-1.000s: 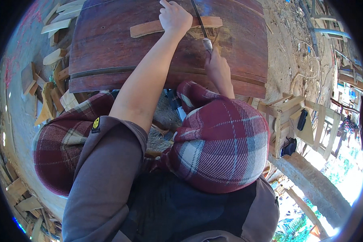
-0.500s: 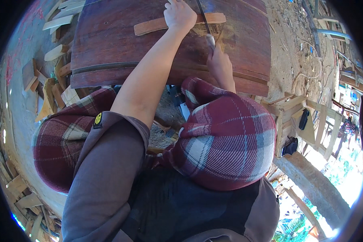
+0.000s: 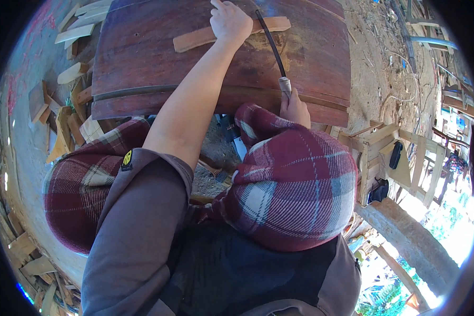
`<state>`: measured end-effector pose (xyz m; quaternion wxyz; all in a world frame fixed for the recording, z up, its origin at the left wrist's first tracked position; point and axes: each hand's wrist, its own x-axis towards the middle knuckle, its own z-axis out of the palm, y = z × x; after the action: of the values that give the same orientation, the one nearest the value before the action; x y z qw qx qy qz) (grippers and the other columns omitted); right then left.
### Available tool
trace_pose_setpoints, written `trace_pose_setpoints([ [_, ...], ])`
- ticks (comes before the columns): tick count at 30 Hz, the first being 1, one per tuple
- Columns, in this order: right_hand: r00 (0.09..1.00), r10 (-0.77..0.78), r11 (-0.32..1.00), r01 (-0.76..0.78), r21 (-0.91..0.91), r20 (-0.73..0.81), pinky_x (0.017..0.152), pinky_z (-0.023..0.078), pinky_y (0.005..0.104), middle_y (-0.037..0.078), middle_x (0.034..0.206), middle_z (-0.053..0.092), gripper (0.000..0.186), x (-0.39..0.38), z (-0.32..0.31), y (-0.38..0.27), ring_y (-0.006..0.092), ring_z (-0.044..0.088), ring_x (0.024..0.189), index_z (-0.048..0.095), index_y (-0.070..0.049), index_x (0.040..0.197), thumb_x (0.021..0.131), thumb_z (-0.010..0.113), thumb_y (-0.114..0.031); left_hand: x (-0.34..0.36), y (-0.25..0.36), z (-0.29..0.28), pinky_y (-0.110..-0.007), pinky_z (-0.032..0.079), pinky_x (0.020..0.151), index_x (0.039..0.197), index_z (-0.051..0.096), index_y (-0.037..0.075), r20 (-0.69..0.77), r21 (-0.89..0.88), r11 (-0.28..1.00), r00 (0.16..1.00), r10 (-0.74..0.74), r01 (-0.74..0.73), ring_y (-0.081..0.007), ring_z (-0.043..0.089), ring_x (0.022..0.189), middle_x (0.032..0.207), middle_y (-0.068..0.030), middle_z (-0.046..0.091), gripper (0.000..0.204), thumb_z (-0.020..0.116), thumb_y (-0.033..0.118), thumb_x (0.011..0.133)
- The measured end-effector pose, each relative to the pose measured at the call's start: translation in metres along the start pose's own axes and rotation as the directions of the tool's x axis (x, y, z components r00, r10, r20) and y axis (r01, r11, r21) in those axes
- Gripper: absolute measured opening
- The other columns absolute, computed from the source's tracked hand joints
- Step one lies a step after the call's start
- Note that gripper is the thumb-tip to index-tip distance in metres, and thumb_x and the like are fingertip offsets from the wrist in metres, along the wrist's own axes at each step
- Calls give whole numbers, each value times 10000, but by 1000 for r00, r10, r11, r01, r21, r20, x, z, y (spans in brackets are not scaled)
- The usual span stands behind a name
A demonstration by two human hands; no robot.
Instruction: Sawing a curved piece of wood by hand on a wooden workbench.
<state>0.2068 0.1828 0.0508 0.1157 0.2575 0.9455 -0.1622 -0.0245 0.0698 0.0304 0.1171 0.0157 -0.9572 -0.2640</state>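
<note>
My left hand (image 3: 230, 23) lies over a pale reddish wooden strip (image 3: 192, 42) on a dark red-brown wooden board (image 3: 131, 63), its fingers partly extended and pointing to the far side. My right hand (image 3: 295, 110) is closed on the light, wrapped handle of a long, thin dark tool (image 3: 274, 45), near the board's near edge. The tool slants away from me across the strip, just right of my left hand. Part of my right hand is hidden behind my maroon plaid-covered knee (image 3: 289, 189).
Wooden offcuts (image 3: 68, 131) lie on the floor at left. At right are a wooden crate-like frame (image 3: 374, 147) with dark objects on it, a rough grey beam (image 3: 411, 237), cables on dirt ground and further timber.
My right hand and the tool have drawn back toward me, so the tool's far end is now lower in the view. My left hand has shifted only slightly.
</note>
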Motion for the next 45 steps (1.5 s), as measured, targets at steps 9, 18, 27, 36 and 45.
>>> trace_pose_setpoints([
  [9,984,-173,985,173,-3,-51,700,492,549,273,816,652,280,56,-17,-28,458,637,789,466,-40,1077,964,437,-295,-2,9,-4,-445,527,827,1056,512,-156,129,-12,997,988,83,-82,-404,589,1000,1152,-259,441,427,563,170,784],
  [18,993,-114,993,114,9,-11,627,490,559,253,759,650,263,0,1,14,443,641,722,450,-61,1048,961,449,-309,-7,4,-6,-444,524,821,992,579,-101,96,42,990,986,133,-138,-371,584,1001,1119,-217,469,328,561,162,796],
  [27,970,-204,973,216,79,-135,635,494,550,251,752,650,234,53,-5,-32,446,640,714,448,-54,1031,964,436,-278,-4,13,-8,-442,531,812,985,571,-110,98,23,997,993,66,-68,-381,579,1005,1118,-233,464,311,542,141,804],
  [36,996,-75,993,78,85,-42,643,495,552,271,775,647,246,1,-2,-1,455,640,744,444,-57,1019,963,444,-296,2,11,-10,-361,563,738,1001,544,-140,155,77,996,987,-46,35,-344,598,949,1149,-234,434,372,582,146,765],
  [45,985,-144,981,154,120,-90,682,469,579,274,793,642,289,46,0,-25,477,617,772,476,-51,1043,968,441,-328,1,12,-5,-383,540,815,1031,548,-138,166,72,997,986,26,-38,-339,586,1003,1185,-243,440,374,551,151,795],
])
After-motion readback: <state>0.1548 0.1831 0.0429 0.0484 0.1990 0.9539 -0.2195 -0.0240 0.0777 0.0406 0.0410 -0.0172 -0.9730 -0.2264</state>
